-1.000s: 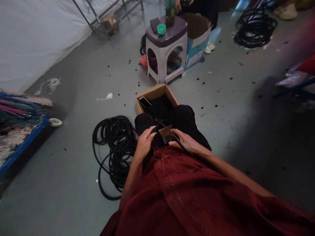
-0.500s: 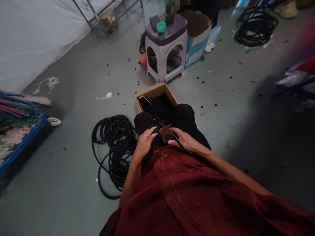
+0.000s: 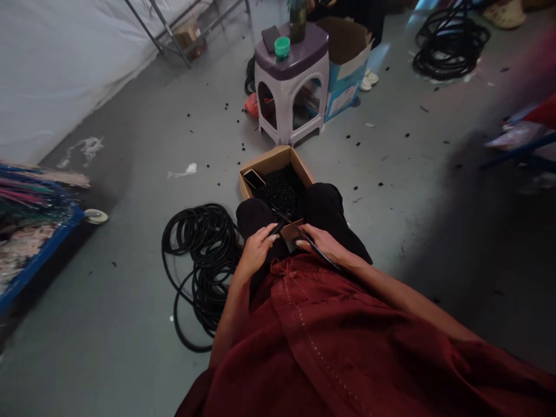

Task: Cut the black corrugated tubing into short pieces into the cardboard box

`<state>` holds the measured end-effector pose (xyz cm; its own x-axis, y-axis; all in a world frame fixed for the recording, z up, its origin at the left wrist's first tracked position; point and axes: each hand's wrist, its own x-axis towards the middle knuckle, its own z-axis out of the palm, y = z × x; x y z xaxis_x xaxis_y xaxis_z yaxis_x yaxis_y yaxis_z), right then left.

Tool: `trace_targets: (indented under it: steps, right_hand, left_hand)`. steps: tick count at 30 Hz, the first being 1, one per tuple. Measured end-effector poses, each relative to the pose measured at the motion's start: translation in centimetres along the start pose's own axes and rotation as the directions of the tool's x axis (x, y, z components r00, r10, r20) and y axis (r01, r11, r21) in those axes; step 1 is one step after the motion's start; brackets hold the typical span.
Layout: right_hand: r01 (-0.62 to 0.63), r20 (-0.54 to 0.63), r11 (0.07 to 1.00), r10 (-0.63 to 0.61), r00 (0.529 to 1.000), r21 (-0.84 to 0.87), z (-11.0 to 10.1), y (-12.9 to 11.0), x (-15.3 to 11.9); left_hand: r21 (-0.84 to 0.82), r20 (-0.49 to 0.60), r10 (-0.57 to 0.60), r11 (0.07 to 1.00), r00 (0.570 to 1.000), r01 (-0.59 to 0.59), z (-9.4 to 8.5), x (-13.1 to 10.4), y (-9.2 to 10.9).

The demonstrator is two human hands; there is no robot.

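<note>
Between my knees, my left hand (image 3: 259,243) pinches the end of a black rubber hose (image 3: 278,227). My right hand (image 3: 320,242) is closed around a long, slim dark tool (image 3: 324,256). Its narrow front end points toward the hose, and its back end runs along my right wrist. Whether the tool touches the hose cannot be made out. Just beyond both hands stands an open cardboard box (image 3: 266,155) with many small black pieces (image 3: 282,190) in it. A phone-like rectangular object (image 3: 254,179) leans in its left corner.
Loops of black hose (image 3: 197,255) lie on the floor at my left. A plastic stool (image 3: 292,69) with a green cap (image 3: 282,47) stands ahead, beside a blue carton (image 3: 345,95). Another coil (image 3: 449,49) lies far right. A blue-edged cart (image 3: 41,249) is at far left.
The view has shifted very slightly. Both hands keep their hold near the same place, and the box and hose loops stay put.
</note>
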<state>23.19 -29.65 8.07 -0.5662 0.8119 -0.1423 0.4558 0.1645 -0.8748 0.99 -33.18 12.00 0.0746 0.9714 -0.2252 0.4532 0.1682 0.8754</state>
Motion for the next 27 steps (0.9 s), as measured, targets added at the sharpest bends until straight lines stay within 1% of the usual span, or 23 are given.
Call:
trace_targets:
  steps: [3,6,9,12,16,18,20,23,25,26,27]
  right_hand:
    - [-0.017,-0.007,0.999,0.017,1.0,-0.033,0.5,0.6,0.6]
    - [-0.074,-0.005,0.995,0.074,0.997,-0.066,0.8,0.9,1.4]
    - [-0.132,-0.002,0.986,0.132,0.991,-0.1,0.8,1.1,2.3]
    - [-0.149,-0.005,0.982,0.15,0.989,-0.116,0.6,1.4,2.8]
    - [-0.17,-0.008,0.977,0.17,0.985,-0.133,0.6,1.8,3.1]
    - [-0.171,-0.014,0.975,0.171,0.985,-0.143,0.7,2.0,3.1]
    - [-0.16,-0.022,0.975,0.159,0.987,-0.155,0.8,2.2,3.2]
    - [-0.128,-0.021,0.976,0.126,0.992,-0.179,0.9,2.2,3.3]
    - [-0.105,-0.01,0.976,0.105,0.994,-0.191,0.9,2.2,3.4]
    - [-0.094,-0.003,0.976,0.096,0.995,-0.196,0.8,2.2,3.4]
    - [-0.085,0.003,0.976,0.087,0.996,-0.199,0.7,2.2,3.4]
  left_hand:
    - [-0.051,-0.025,-0.052,0.997,0.998,0.05,0.3,0.9,-0.8]
    - [-0.094,-0.034,-0.091,0.992,0.995,0.087,0.4,2.1,-1.4]
    - [-0.109,-0.022,-0.121,0.987,0.992,0.118,0.2,3.3,-1.6]
    - [-0.111,0.004,-0.133,0.985,0.991,0.132,0.0,4.2,-1.6]
    - [-0.138,0.028,-0.152,0.978,0.988,0.154,-0.1,4.8,-1.9]
    - [-0.199,0.07,-0.164,0.964,0.984,0.174,0.1,5.0,-2.1]
    - [-0.288,0.142,-0.155,0.938,0.978,0.191,0.3,5.1,-2.2]
    - [-0.431,0.214,-0.148,0.873,0.966,0.229,0.8,5.2,-2.2]
    - [-0.499,0.216,-0.162,0.83,0.963,0.251,1.0,5.2,-2.0]
    - [-0.511,0.205,-0.165,0.823,0.965,0.249,1.0,5.2,-1.9]
    - [-0.489,0.189,-0.162,0.839,0.968,0.236,1.0,5.2,-1.8]
